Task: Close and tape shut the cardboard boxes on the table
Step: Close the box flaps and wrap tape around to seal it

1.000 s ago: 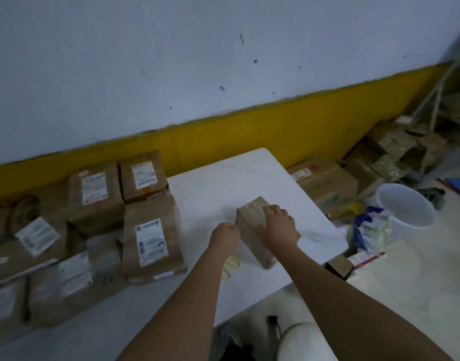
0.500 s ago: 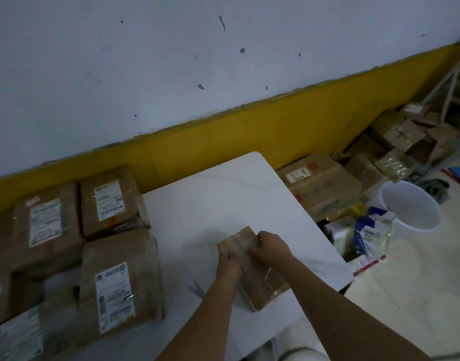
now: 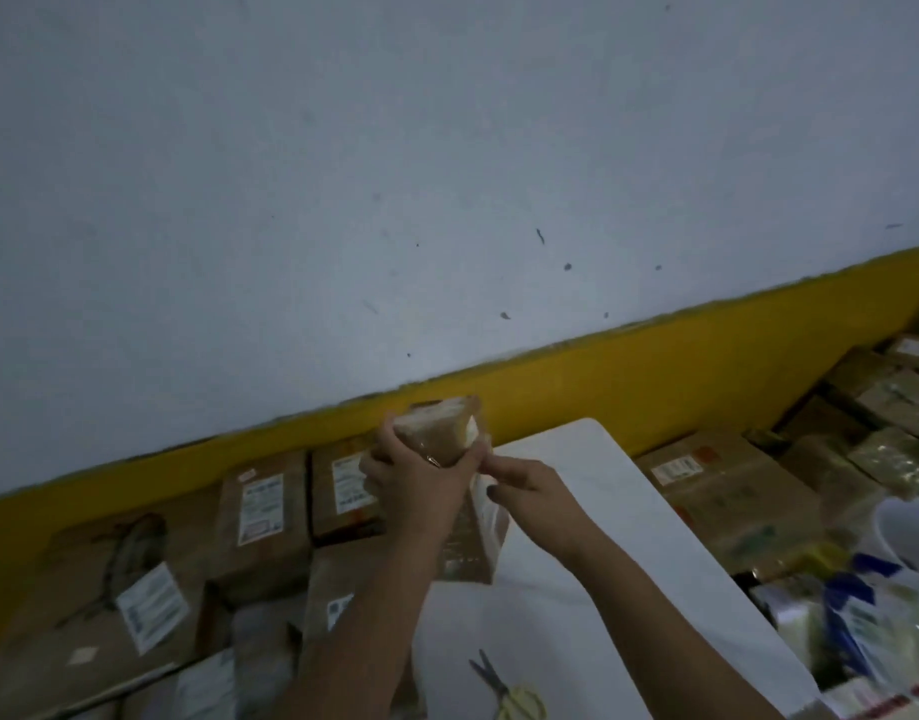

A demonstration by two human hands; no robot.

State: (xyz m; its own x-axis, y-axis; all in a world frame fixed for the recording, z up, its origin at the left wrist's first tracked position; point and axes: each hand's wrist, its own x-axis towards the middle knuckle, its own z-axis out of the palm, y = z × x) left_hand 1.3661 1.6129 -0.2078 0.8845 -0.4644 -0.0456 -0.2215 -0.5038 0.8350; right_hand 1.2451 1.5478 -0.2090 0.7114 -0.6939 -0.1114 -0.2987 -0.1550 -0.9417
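Note:
A small brown cardboard box (image 3: 449, 433) wrapped in shiny clear tape is held up on end above the white table (image 3: 618, 517), in front of the yellow wall band. My left hand (image 3: 415, 483) grips its middle from the left. My right hand (image 3: 524, 485) reaches in from the right, forefinger and thumb pinching the box's right edge beside a whitish strip. The lower end of the box shows below my hands. No tape roll is visible.
Yellow-handled scissors (image 3: 509, 693) lie on the table near its front edge. Several labelled, taped boxes (image 3: 262, 511) are stacked at the left. More cartons (image 3: 727, 485), a white bucket (image 3: 909, 522) and blue-white packets (image 3: 862, 615) stand on the floor at the right.
The small box has been lifted off the table and turned on end, up in front of the wall. The view has tilted upward; both hands stay on the box.

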